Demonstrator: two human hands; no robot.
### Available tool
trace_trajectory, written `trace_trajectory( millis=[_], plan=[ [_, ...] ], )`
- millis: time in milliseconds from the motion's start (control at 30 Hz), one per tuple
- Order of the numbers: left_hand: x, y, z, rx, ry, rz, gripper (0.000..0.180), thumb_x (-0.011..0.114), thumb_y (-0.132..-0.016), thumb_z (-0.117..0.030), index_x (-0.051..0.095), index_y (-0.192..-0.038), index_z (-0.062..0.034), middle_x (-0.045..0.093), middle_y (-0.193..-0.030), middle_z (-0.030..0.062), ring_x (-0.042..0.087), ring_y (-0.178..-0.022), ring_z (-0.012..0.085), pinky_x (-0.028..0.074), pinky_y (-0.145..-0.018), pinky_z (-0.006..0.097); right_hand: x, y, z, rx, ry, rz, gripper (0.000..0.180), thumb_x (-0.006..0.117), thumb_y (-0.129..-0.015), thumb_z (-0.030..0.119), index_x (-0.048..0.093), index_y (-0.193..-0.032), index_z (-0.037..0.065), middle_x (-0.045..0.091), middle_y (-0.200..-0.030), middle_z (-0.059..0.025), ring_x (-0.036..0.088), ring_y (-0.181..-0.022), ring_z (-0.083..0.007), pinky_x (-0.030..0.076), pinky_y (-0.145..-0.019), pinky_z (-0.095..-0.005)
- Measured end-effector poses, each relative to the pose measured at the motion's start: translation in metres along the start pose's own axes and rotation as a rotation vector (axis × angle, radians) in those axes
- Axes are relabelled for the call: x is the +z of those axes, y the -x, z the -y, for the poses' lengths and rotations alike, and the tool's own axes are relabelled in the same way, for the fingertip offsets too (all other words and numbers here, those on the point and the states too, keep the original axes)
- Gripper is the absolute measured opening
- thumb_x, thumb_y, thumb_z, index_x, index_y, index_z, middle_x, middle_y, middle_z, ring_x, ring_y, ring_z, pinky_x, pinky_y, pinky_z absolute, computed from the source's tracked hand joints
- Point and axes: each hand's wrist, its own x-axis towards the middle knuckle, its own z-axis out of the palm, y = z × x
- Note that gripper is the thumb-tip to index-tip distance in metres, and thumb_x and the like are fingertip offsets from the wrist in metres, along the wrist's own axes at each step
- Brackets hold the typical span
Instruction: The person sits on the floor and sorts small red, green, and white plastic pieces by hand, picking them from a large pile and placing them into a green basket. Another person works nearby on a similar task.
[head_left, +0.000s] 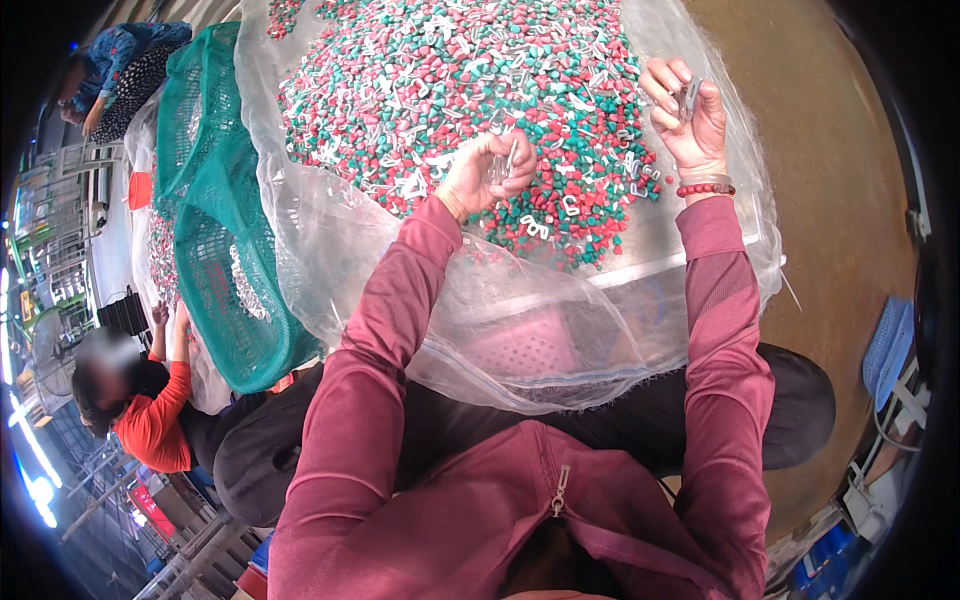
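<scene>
My left hand [482,172] is closed over the pile, its fingers curled round a few small clear plastic pieces [503,165]. To the right and a little farther off, my right hand [692,130] is raised above the sheet's edge. Its thumb and fingers pinch a small grey, slotted, translucent plastic piece [690,98]. Beneath and beyond the hands spreads a heap of small red, pink and green plastic pieces [440,85] mixed with white and clear loop-shaped ones. White loop-shaped pieces [537,227] lie near the heap's front edge.
Thin translucent mesh sheeting [330,235] lies under the heap and drapes toward my lap. A pink perforated basket [520,345] shows through it. Green mesh netting [215,200] stands at the left. Two other people work there, one in an orange top [160,420]. A blue woven item [888,350] is far right.
</scene>
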Motion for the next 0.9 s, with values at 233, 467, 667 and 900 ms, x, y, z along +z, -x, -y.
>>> trace_trajectory(
  millis=[233, 467, 667, 900],
  plan=[
    [0.023, -0.06, 0.025, -0.036, -1.153, -0.269, 0.024, 0.065, -0.081, -0.021, 0.066, -0.097, -0.0036, 0.058, -0.062, 0.0005, 0.049, -0.047, 0.0091, 0.036, -0.041, 0.024, -0.002, 0.021, 0.002, 0.016, 0.286, -0.475, 0.021, 0.053, -0.089, 0.018, 0.053, -0.1, 0.0, 0.046, -0.073, -0.0026, 0.038, -0.056, -0.0074, 0.024, -0.035, -0.0173],
    [0.025, -0.095, 0.077, -0.04, -2.352, -0.189, 0.008, 0.062, -0.073, -0.008, 0.065, -0.079, -0.0042, 0.066, -0.08, 0.0146, 0.066, -0.08, 0.0293, 0.053, -0.068, 0.039, -0.019, 0.052, -0.002, 0.654, 1.367, -0.624, 0.019, 0.066, -0.081, 0.027, 0.069, -0.087, 0.009, 0.045, -0.053, 0.0072, 0.033, -0.042, -0.0028, 0.024, -0.038, -0.0209],
    [0.002, -0.064, 0.021, -0.19, -2.032, -0.373, 0.02, 0.068, -0.074, -0.023, 0.07, -0.082, -0.0048, 0.067, -0.078, 0.0132, 0.065, -0.076, 0.0237, 0.051, -0.073, 0.038, -0.051, 0.078, -0.062, 0.456, 2.379, -0.185, 0.026, 0.062, -0.078, 0.016, 0.065, -0.102, 0.009, 0.066, -0.083, -0.0124, 0.064, -0.082, -0.0294, 0.05, -0.068, -0.0406],
    [0.0, -0.024, -0.041, -0.056, -1.43, -0.62, 0.021, 0.077, -0.072, -0.022, 0.069, -0.079, -0.004, 0.065, -0.07, 0.0008, 0.054, -0.06, 0.0059, 0.044, -0.057, 0.023, -0.064, 0.066, -0.101, 0.36, 2.542, -0.152, 0.007, 0.054, -0.075, 0.006, 0.061, -0.077, 0.005, 0.064, -0.076, -0.0161, 0.065, -0.077, -0.0297, 0.052, -0.064, -0.0395]
  ],
)
